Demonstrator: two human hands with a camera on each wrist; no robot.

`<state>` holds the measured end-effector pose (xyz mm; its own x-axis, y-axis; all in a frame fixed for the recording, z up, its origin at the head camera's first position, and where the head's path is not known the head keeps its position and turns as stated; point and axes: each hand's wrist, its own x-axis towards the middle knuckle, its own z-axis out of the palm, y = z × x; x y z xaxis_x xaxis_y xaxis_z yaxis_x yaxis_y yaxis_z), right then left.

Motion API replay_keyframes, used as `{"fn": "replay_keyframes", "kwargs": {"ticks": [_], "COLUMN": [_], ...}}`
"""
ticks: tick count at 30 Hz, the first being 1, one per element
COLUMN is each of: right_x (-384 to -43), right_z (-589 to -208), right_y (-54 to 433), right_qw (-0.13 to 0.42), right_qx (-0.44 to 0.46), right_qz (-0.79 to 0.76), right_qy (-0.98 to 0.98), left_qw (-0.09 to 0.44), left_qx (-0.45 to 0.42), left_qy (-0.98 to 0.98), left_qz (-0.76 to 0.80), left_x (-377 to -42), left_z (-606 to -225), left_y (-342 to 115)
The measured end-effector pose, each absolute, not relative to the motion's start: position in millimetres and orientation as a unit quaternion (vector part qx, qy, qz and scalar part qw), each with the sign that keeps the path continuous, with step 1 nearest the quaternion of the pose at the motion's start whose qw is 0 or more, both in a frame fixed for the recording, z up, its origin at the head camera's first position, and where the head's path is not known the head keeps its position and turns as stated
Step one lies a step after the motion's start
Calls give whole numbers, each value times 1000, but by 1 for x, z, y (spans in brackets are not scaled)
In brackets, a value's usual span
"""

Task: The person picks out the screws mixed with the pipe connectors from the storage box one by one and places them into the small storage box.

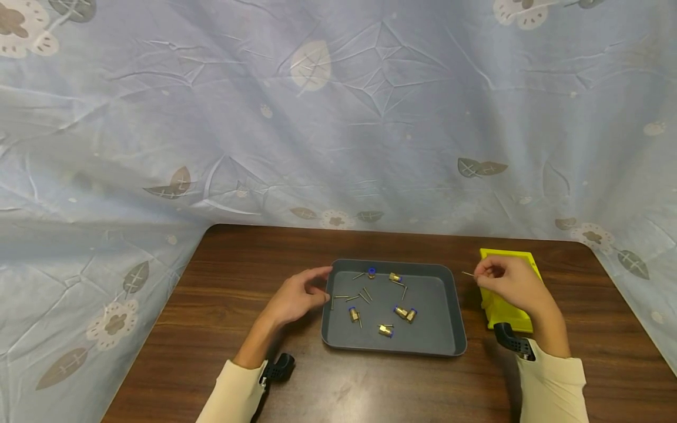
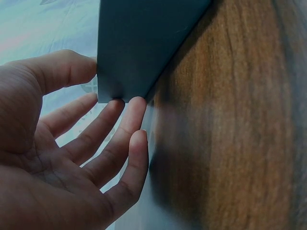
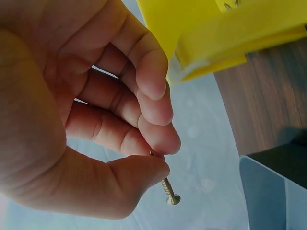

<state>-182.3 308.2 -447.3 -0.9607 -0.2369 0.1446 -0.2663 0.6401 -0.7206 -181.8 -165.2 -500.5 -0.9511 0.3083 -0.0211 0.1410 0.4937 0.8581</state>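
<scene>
My right hand (image 1: pixel 510 282) pinches a screw (image 3: pixel 169 191) between thumb and fingertips, its flat head pointing away from the grip. That hand is over the yellow bin (image 1: pixel 508 314), to the right of the grey tray (image 1: pixel 394 351). My left hand (image 1: pixel 296 298) touches the tray's left side with thumb and fingertips, its fingers spread and lightly bent. Inside the tray lie several loose screws (image 1: pixel 365 298) and several brass fittings with blue collars, one fitting (image 1: pixel 385 331) near the front wall and another (image 1: pixel 395 277) by the back wall.
Both tray and bin stand on a dark wooden table (image 1: pixel 238 264). A patterned cloth (image 1: pixel 338 147) hangs behind the table's back edge. Small screw tips (image 3: pixel 228 6) show in the yellow bin in the right wrist view.
</scene>
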Motion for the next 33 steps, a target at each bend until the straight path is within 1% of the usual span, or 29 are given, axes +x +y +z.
{"fn": "replay_keyframes", "kwargs": {"ticks": [5, 14, 22, 33], "right_x": [-181, -179, -176, -170], "right_z": [-447, -448, -450, -450], "right_y": [314, 327, 341, 356], "right_qw": [19, 44, 45, 62], "right_qx": [120, 100, 84, 56], "right_qz": [393, 358, 342, 331], "right_qy": [-912, -927, -935, -940], "left_qw": [87, 85, 83, 84], "left_qx": [131, 131, 133, 133], "left_qy": [860, 860, 860, 857], "left_qz": [486, 486, 486, 490], "left_x": [-182, -182, -182, -182], "left_z": [-500, -500, -501, -501], "left_y": [-165, -165, -165, -166]}}
